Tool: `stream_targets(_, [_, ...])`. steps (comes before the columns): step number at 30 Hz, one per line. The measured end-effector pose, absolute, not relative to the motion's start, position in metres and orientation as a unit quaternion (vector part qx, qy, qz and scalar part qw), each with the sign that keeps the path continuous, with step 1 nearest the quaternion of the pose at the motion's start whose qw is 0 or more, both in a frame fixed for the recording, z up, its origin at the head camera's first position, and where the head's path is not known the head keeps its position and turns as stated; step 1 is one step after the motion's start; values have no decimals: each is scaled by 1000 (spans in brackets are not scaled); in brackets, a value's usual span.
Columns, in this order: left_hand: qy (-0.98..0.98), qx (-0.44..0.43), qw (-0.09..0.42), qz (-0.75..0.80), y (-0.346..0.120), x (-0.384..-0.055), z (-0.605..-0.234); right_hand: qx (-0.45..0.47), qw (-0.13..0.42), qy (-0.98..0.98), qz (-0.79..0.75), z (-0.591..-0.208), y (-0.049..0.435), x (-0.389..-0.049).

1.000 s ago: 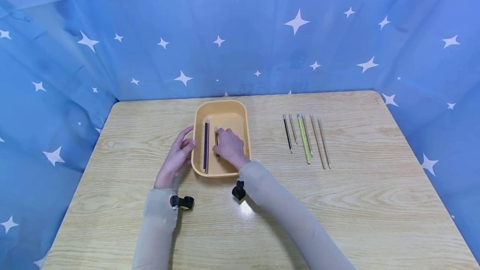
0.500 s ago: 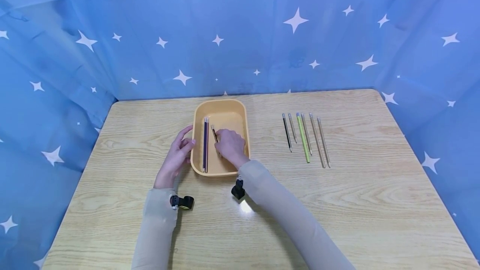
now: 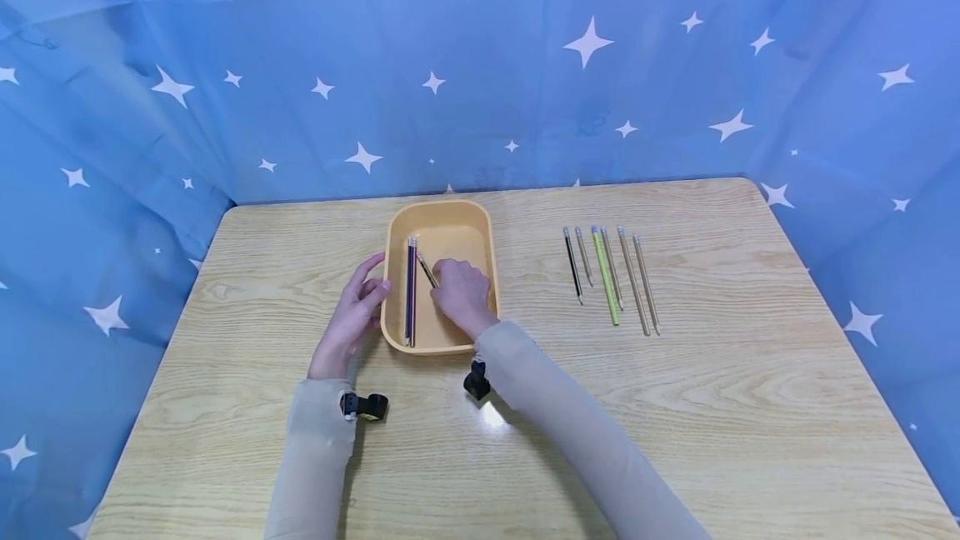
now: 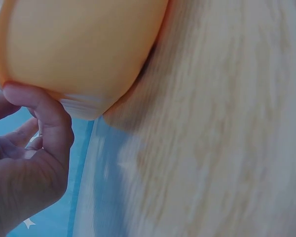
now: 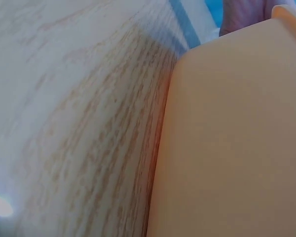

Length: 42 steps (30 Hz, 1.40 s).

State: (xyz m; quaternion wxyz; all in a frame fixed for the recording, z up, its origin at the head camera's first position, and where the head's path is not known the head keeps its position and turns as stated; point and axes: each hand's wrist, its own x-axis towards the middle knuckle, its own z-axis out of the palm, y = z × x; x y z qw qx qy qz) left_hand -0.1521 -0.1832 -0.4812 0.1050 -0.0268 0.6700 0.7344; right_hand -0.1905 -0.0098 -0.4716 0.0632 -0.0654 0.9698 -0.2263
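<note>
My right hand (image 3: 462,294) is inside the yellow plastic tray (image 3: 488,232) and pinches a dark striped pencil (image 3: 427,268). That pencil slants, its eraser end toward the far left, its lower part hidden under the hand. Two dark pencils (image 3: 411,290) lie side by side along the tray's left side. At the left rim, my left hand (image 3: 352,311) holds the tray, thumb at the edge and fingers along the outside. In the left wrist view the left thumb (image 4: 37,101) is bent against the tray wall (image 4: 84,44). The right wrist view shows mostly the tray's outer wall (image 5: 232,133).
To the right of the tray, several pencils lie in a row on the wooden table (image 3: 750,407), among them a black pencil (image 3: 573,265), a green pencil (image 3: 605,276) and a brown pencil (image 3: 633,280). A blue star-patterned cloth (image 3: 480,65) hangs behind the table.
The pencil in my right hand has turned, its eraser end swinging left toward the two dark pencils. My left hand and the tray have stayed in place.
</note>
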Motion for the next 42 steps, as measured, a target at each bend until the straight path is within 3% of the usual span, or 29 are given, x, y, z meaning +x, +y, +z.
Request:
stream_targets(33, [661,-22,107,742,-184,-151,-482,-57,40,914,-399,-456,-1,-182])
stream_targets(42, [666,-22,106,738,-181,-149,-474,-78,1,896,-438,-440,10,-176])
